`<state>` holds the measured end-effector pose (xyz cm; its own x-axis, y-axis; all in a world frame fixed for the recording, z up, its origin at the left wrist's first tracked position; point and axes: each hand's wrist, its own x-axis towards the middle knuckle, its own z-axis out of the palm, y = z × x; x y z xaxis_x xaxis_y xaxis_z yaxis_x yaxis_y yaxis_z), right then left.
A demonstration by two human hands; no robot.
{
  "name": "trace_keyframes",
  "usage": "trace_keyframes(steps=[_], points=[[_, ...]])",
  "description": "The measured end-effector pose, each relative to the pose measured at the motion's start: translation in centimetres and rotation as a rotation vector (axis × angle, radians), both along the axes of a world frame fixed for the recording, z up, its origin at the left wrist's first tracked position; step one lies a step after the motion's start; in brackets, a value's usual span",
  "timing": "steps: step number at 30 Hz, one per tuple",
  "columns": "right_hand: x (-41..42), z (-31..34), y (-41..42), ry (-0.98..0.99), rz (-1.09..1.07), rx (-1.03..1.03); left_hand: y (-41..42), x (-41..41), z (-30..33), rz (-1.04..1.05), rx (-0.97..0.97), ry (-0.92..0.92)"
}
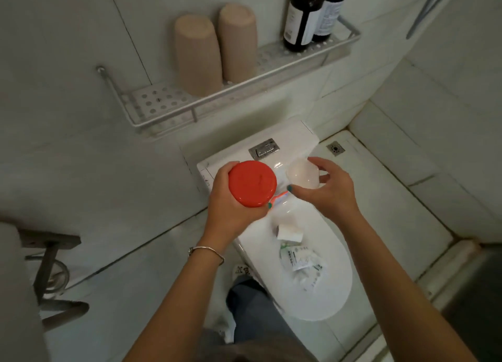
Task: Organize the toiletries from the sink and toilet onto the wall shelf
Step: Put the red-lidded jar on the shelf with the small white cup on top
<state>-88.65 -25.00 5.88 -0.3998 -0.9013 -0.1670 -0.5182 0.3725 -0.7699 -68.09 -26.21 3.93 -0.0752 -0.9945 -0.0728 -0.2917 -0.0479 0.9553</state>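
My left hand grips a container with a round red lid, held above the toilet tank. My right hand curls around a clear plastic cup beside it. An orange and white toothbrush peeks out between the two hands. On the closed toilet lid lie a small white roll and a crumpled plastic packet. The metal wall shelf above carries two upturned beige cups and two dark bottles.
The shelf's left end shows bare perforated metal, as does the stretch between the cups and bottles. A metal bracket juts out at the lower left. A floor drain sits right of the tank. My leg stands against the toilet.
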Motion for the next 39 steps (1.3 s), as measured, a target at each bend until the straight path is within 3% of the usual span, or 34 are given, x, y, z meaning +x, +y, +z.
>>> trace_keyframes(steps=[9, 18, 24, 32, 39], points=[[3.5, 6.7, 14.6, 0.050, -0.092, -0.038, 10.2, 2.8, 4.8, -0.151, -0.014, 0.028], [0.1, 10.5, 22.7, 0.054, -0.161, -0.059, 14.2, -2.1, 7.8, -0.252, -0.058, 0.062], [-7.6, 10.3, 23.1, 0.024, -0.153, -0.076, 13.8, -9.8, 7.9, -0.250, -0.109, 0.035], [-21.6, 11.0, 19.3, -0.032, -0.041, -0.093, 13.4, -22.4, 8.3, -0.055, -0.125, 0.027], [-27.3, 12.2, 15.6, -0.065, 0.060, -0.110, 10.9, -27.6, 9.3, 0.011, -0.145, -0.016]])
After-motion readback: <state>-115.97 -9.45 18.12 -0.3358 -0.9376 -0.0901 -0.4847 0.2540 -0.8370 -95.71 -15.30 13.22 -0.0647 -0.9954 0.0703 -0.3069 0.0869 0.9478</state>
